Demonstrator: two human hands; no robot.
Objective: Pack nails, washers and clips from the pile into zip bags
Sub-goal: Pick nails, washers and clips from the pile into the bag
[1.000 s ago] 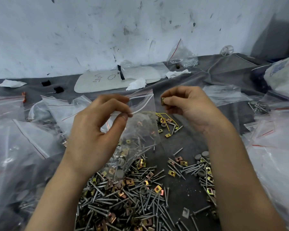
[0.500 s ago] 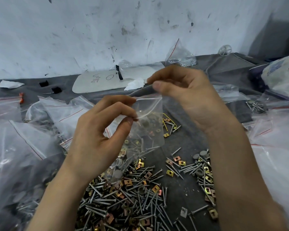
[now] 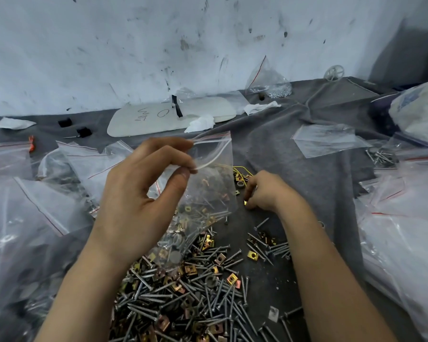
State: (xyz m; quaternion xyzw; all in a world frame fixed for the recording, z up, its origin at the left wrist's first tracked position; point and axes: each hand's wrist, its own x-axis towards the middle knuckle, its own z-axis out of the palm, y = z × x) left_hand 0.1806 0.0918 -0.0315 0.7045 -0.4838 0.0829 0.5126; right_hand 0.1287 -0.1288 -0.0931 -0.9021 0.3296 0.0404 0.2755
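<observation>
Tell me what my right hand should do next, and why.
Probably lift the yellow clip and drop it into the zip bag. Your right hand is down on the grey cloth with its fingertips curled round that clip. Your left hand pinches the bag up by its mouth, which gapes open beside it.

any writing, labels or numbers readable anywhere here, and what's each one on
"O": handwritten on the white board lying flat by the wall.
Scribble just left of the "O" on the same board: possibly "WM" written sideways, too unclear to read for sure.
Printed bag at far right: red and blue marks, no legible words.
Zip bags: no print visible.
</observation>
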